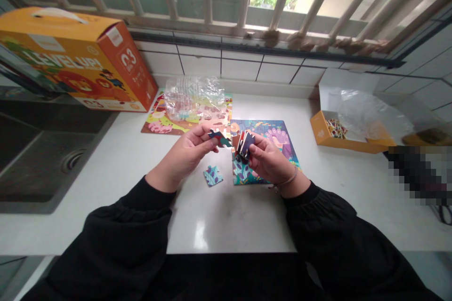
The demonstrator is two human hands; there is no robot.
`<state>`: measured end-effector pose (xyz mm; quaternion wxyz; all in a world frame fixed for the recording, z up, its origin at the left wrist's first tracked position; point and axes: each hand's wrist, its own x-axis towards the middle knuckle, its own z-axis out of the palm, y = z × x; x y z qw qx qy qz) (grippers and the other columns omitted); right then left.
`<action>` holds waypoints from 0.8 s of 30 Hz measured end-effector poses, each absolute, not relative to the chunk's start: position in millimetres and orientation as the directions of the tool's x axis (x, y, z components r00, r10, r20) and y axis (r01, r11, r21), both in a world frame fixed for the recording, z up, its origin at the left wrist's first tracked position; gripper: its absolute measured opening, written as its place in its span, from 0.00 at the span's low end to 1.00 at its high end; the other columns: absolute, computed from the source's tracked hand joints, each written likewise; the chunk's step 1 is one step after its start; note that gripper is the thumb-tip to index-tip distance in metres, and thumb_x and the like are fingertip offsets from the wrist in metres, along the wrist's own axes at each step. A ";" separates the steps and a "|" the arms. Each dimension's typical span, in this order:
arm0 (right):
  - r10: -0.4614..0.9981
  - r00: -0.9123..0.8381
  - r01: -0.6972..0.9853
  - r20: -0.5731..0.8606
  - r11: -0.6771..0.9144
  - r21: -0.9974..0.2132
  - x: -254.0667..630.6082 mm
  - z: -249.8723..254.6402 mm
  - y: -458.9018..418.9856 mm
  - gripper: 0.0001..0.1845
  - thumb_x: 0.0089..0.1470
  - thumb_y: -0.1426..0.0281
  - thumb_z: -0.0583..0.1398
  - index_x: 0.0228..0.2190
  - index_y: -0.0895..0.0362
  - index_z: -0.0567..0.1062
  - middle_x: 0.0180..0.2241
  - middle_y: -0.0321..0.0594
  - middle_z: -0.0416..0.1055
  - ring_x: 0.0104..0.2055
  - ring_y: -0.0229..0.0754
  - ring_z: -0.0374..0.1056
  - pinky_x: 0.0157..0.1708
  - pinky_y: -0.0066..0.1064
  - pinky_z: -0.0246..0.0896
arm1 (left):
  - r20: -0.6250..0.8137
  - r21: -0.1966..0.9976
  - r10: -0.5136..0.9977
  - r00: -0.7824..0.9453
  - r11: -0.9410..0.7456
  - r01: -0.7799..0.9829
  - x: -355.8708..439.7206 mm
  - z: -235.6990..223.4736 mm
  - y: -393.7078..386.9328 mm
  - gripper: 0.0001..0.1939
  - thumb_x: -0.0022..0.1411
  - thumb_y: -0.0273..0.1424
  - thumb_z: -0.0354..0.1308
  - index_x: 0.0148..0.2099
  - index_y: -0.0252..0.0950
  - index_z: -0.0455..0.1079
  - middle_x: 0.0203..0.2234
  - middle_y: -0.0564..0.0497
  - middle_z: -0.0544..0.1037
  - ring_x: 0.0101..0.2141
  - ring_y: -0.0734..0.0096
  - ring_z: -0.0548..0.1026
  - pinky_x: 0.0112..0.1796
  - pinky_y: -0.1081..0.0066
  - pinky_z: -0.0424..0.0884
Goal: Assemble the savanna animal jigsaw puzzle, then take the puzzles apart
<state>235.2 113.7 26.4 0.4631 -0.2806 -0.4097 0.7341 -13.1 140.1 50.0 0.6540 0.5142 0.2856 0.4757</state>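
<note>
Pinched in my left hand is a dark puzzle piece with red and green on it. My right hand is closed round a small stack of puzzle pieces, their edges fanned a little. Below the stack lies a colourful puzzle sheet with a purple peacock, partly covered by my right hand. A single teal, leaf-patterned puzzle piece rests on the white counter between my wrists, touched by neither hand.
A second puzzle sheet lies behind my left hand with a crumpled clear plastic bag on it. An orange box stands back left, beside a dark sink. At right, an open box holds small pieces and clear plastic.
</note>
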 end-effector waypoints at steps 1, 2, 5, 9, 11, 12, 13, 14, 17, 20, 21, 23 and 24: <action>0.919 -0.394 -0.451 -0.027 -0.219 -0.865 235.0 26.3 113.8 0.26 0.54 0.51 0.79 0.47 0.50 0.80 0.40 0.37 0.81 0.37 0.38 0.77 0.34 0.26 0.78 | 0.108 0.943 0.925 0.364 0.021 -0.333 -13.3 49.2 141.5 0.18 0.62 0.40 0.80 0.45 0.38 0.78 0.34 0.52 0.82 0.34 0.71 0.78 0.38 0.72 0.75; 0.926 -0.376 -0.444 -0.027 -0.205 -0.872 234.6 26.2 114.1 0.26 0.55 0.51 0.79 0.47 0.50 0.80 0.41 0.38 0.81 0.37 0.38 0.77 0.35 0.27 0.78 | 0.095 0.946 0.933 0.346 0.024 -0.323 -13.0 48.7 142.3 0.18 0.62 0.40 0.80 0.45 0.38 0.77 0.33 0.52 0.82 0.33 0.71 0.78 0.36 0.73 0.74; 0.948 -0.315 -0.396 -0.056 -0.184 -0.899 232.9 24.6 115.9 0.25 0.57 0.51 0.77 0.47 0.50 0.78 0.42 0.38 0.81 0.36 0.39 0.77 0.34 0.30 0.80 | 0.048 0.975 0.950 0.308 0.022 -0.221 -9.8 48.6 141.2 0.19 0.63 0.40 0.79 0.47 0.37 0.78 0.31 0.53 0.81 0.30 0.71 0.76 0.31 0.73 0.71; 0.970 -0.233 -0.326 -0.071 -0.146 -0.934 232.3 18.2 121.1 0.26 0.60 0.51 0.76 0.52 0.50 0.77 0.47 0.41 0.82 0.41 0.41 0.79 0.42 0.36 0.83 | 0.003 0.998 0.935 0.355 0.022 -0.065 -4.3 50.8 136.1 0.17 0.68 0.43 0.75 0.48 0.36 0.79 0.34 0.51 0.81 0.30 0.72 0.75 0.31 0.72 0.72; 0.976 -0.211 -0.296 -0.058 -0.121 -0.947 233.2 15.6 123.0 0.26 0.61 0.50 0.75 0.53 0.49 0.77 0.49 0.42 0.82 0.44 0.43 0.80 0.44 0.38 0.83 | -0.003 1.000 0.922 0.388 0.007 -0.010 -3.0 51.3 134.8 0.17 0.69 0.45 0.73 0.46 0.36 0.80 0.35 0.50 0.81 0.30 0.72 0.75 0.32 0.71 0.74; 0.977 -0.207 -0.279 -0.049 -0.107 -0.954 233.8 15.0 123.3 0.26 0.62 0.50 0.74 0.52 0.49 0.77 0.49 0.42 0.82 0.44 0.43 0.80 0.44 0.37 0.82 | 0.000 1.000 0.916 0.401 -0.004 0.010 -2.9 51.2 134.6 0.18 0.70 0.46 0.72 0.46 0.36 0.80 0.35 0.50 0.81 0.30 0.71 0.75 0.33 0.70 0.75; 0.977 -0.211 -0.253 -0.039 -0.093 -0.963 234.3 15.1 123.3 0.25 0.62 0.51 0.74 0.52 0.50 0.77 0.48 0.41 0.82 0.43 0.42 0.79 0.43 0.36 0.82 | 0.005 0.999 0.912 0.410 -0.018 0.026 -3.0 50.8 134.7 0.18 0.70 0.47 0.71 0.46 0.36 0.81 0.35 0.50 0.81 0.30 0.71 0.76 0.34 0.70 0.75; 0.975 -0.220 -0.218 -0.029 -0.078 -0.973 234.6 15.9 122.9 0.24 0.63 0.51 0.74 0.51 0.50 0.78 0.47 0.41 0.81 0.42 0.42 0.79 0.41 0.35 0.81 | 0.013 0.999 0.910 0.414 -0.033 0.041 -3.5 50.1 135.0 0.18 0.71 0.47 0.70 0.45 0.36 0.81 0.35 0.50 0.81 0.31 0.70 0.76 0.35 0.70 0.75; 0.960 -0.280 -0.113 -0.023 -0.057 -0.992 234.0 20.4 120.7 0.21 0.64 0.52 0.73 0.50 0.51 0.79 0.43 0.39 0.81 0.37 0.40 0.76 0.34 0.31 0.77 | 0.029 0.993 0.915 0.403 -0.073 0.094 -5.6 47.6 135.9 0.19 0.73 0.49 0.68 0.44 0.37 0.82 0.34 0.50 0.81 0.32 0.68 0.76 0.37 0.69 0.75; 0.941 -0.337 -0.107 -0.022 -0.062 -0.992 231.6 24.9 119.3 0.23 0.65 0.53 0.72 0.53 0.52 0.80 0.43 0.39 0.82 0.38 0.40 0.76 0.33 0.30 0.75 | 0.021 0.986 0.913 0.408 -0.087 0.143 -6.6 46.1 136.3 0.20 0.74 0.49 0.67 0.45 0.36 0.84 0.34 0.49 0.83 0.34 0.66 0.77 0.38 0.68 0.74; 0.937 -0.349 -0.117 -0.017 -0.062 -0.991 230.9 25.9 119.2 0.23 0.64 0.54 0.73 0.54 0.52 0.80 0.44 0.39 0.82 0.39 0.40 0.77 0.35 0.30 0.76 | 0.016 0.987 0.911 0.413 -0.082 0.141 -6.4 45.8 136.4 0.20 0.74 0.49 0.67 0.48 0.36 0.84 0.36 0.48 0.84 0.35 0.66 0.78 0.38 0.67 0.74; 0.934 -0.357 -0.125 -0.013 -0.062 -0.990 230.4 27.1 118.9 0.24 0.64 0.54 0.73 0.55 0.52 0.80 0.45 0.40 0.82 0.41 0.41 0.77 0.36 0.29 0.76 | 0.016 0.994 0.912 0.409 -0.058 0.091 -5.1 45.0 136.9 0.23 0.72 0.48 0.69 0.58 0.36 0.82 0.43 0.45 0.85 0.38 0.65 0.80 0.41 0.66 0.76; 0.935 -0.354 -0.121 -0.016 -0.063 -0.991 230.6 27.3 118.8 0.23 0.64 0.54 0.73 0.54 0.53 0.81 0.45 0.40 0.82 0.40 0.40 0.77 0.34 0.29 0.76 | 0.018 0.998 0.916 0.401 -0.042 0.050 -4.3 44.1 137.4 0.27 0.71 0.47 0.70 0.64 0.37 0.78 0.46 0.44 0.85 0.40 0.64 0.81 0.42 0.66 0.77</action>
